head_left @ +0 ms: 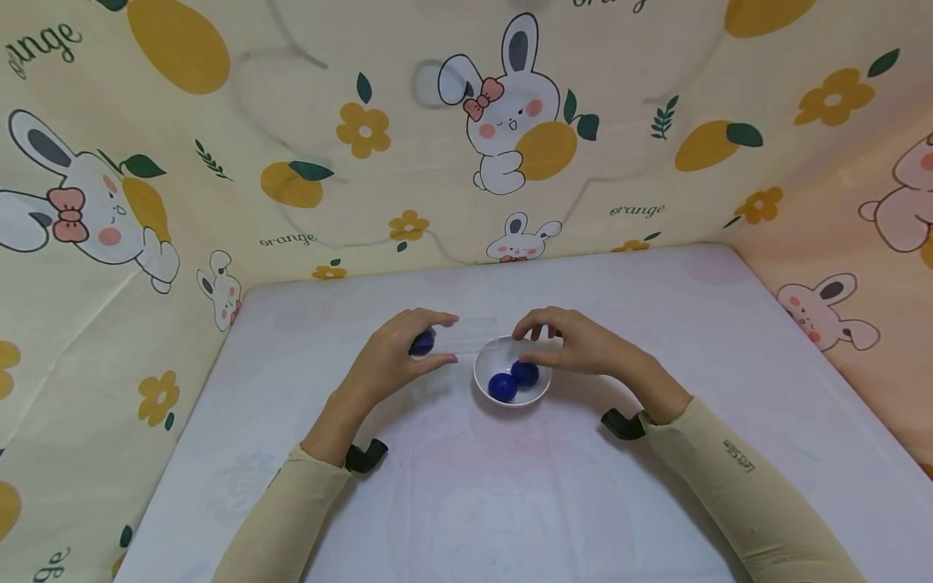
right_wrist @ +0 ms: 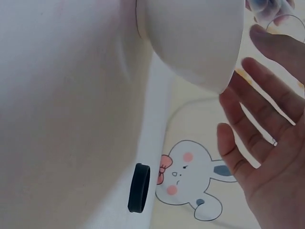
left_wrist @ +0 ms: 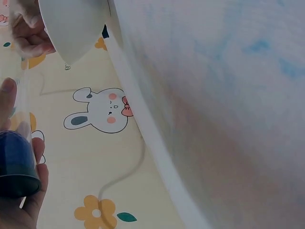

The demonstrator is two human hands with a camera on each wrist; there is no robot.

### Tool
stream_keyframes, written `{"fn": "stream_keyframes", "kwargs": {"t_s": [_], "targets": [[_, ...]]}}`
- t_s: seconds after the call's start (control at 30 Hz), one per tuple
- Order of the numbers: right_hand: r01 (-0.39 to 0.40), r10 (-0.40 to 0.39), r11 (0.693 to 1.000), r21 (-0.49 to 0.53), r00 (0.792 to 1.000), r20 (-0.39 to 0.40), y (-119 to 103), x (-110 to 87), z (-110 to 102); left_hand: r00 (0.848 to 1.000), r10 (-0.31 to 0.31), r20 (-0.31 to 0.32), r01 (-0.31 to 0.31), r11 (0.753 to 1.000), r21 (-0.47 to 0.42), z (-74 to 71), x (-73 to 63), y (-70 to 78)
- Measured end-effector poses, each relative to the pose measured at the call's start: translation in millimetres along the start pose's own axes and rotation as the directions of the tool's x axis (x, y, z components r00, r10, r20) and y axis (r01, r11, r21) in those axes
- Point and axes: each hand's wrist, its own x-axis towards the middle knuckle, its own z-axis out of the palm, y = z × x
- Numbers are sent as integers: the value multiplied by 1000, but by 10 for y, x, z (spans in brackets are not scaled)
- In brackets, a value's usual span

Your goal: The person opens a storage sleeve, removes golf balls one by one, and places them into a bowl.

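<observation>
My left hand (head_left: pixel 386 356) grips a clear plastic cylinder (head_left: pixel 474 334) lying sideways, thumb on the near side and fingers on the far side. A blue ball (head_left: pixel 422 342) sits at the palm end; the left wrist view shows that blue end (left_wrist: pixel 14 152) with a dark round rim below it. The cylinder's other end reaches over the left rim of a small white bowl (head_left: pixel 496 360). Two blue balls, one (head_left: pixel 503 387) in front of the other (head_left: pixel 525 373), lie inside the bowl. My right hand (head_left: pixel 583 340) is at the bowl's right rim, its fingers apart in the right wrist view.
A pale cloth covers the table (head_left: pixel 481 502). Behind and at both sides hangs a cream curtain (head_left: pixel 408 178) printed with rabbits and oranges. Black curved pieces (head_left: pixel 367 457) stick out at both sleeve cuffs.
</observation>
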Motion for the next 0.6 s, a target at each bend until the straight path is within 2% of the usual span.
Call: {"fn": "stream_keyframes", "kwargs": {"t_s": [0.17, 0.33, 0.47, 0.6], "targets": [[50, -47, 998, 48, 997, -68, -35, 23, 12, 1000, -16, 9, 16, 1000, 5, -5, 1, 14], [128, -116, 989, 81, 984, -132, -71, 49, 52, 1000, -20, 18, 20, 1000, 5, -3, -3, 13], [154, -133, 982, 106, 974, -186, -99, 62, 70, 1000, -12, 13, 12, 1000, 2, 1, -3, 8], [152, -121, 978, 143, 971, -205, -126, 58, 78, 1000, -8, 7, 8, 1000, 1, 1, 1, 8]]}}
